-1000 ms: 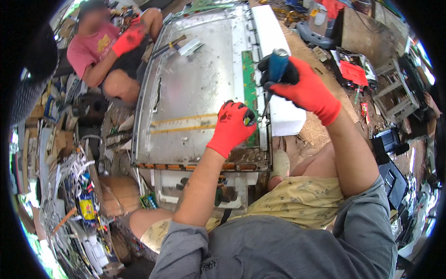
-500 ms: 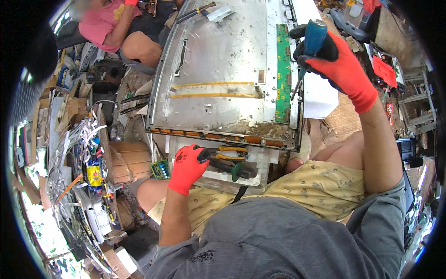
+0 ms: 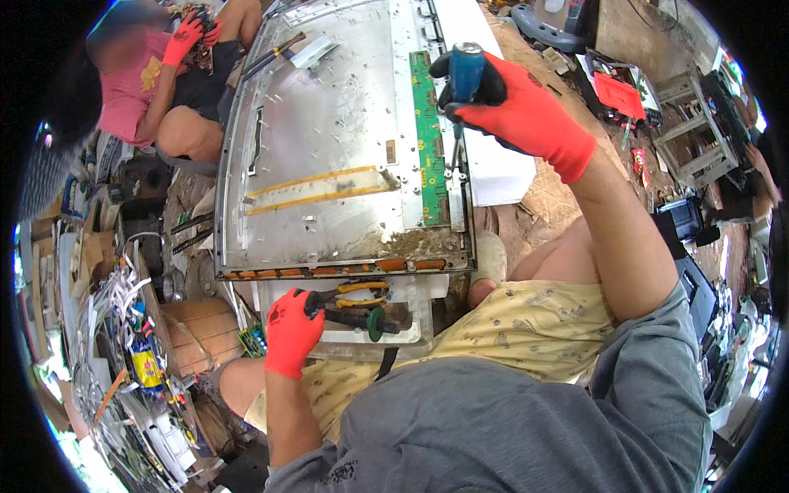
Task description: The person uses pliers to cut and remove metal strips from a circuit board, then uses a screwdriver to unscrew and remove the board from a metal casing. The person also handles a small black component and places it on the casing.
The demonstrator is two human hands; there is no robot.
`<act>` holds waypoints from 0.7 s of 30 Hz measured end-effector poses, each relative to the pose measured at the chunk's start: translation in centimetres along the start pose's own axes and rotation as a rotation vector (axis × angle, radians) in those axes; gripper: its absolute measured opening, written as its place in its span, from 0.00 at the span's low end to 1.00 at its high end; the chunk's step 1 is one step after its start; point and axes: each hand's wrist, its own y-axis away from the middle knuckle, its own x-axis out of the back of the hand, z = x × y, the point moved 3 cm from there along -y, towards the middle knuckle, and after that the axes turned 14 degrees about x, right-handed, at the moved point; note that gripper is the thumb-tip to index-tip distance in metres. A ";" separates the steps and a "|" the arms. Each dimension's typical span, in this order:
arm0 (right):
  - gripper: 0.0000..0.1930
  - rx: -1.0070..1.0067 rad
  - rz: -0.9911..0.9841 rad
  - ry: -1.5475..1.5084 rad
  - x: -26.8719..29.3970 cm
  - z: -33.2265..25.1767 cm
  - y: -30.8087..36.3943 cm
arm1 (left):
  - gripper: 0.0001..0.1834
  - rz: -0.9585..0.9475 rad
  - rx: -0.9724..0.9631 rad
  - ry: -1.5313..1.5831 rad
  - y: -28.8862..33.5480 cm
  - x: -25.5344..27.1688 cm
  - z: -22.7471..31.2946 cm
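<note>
The person's right hand (image 3: 519, 103) holds a blue screwdriver (image 3: 468, 70), its fingers closed around the handle; the shaft points down beside the green circuit board (image 3: 429, 140) on the metal panel (image 3: 320, 140). The left hand (image 3: 294, 329) is at the pale tray (image 3: 424, 316), near yellow-handled pliers (image 3: 362, 287); its fingers are curled, but one cannot tell whether they pinch anything.

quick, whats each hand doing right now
Left hand: curled, by the yellow-handled pliers and green-disc tool; whether it grips either cannot be told.
Right hand: closed, holding a blue-handled screwdriver.
</note>
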 end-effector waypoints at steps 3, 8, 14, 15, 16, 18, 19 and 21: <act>0.21 -0.069 0.002 0.019 -0.1 -0.3 0.0 | 0.15 0.045 -0.044 0.194 -2.0 2.2 4.0; 0.21 -0.039 0.022 0.098 -0.4 0.7 -0.5 | 0.25 -0.178 -0.196 0.874 -9.5 2.3 14.8; 0.23 0.045 0.045 0.234 -1.0 -0.1 -0.9 | 0.15 -0.281 -0.245 0.869 -15.8 -0.4 22.5; 0.25 0.027 0.070 0.290 -0.9 0.2 -0.5 | 0.14 -0.276 -0.239 0.819 -16.0 -0.5 23.3; 0.26 0.018 0.051 0.307 -0.6 0.5 -0.3 | 0.13 -0.268 -0.232 0.769 -16.1 -0.5 24.0; 0.26 0.008 0.028 0.320 -0.7 0.7 -0.3 | 0.13 -0.226 -0.250 0.709 -16.5 -1.1 24.1; 0.25 0.006 0.032 0.327 -0.7 0.8 -0.3 | 0.13 -0.204 -0.257 0.679 -16.7 -1.4 24.1; 0.24 -0.004 0.023 0.332 -0.6 0.6 -0.4 | 0.13 -0.211 -0.270 0.733 -17.2 -2.1 23.9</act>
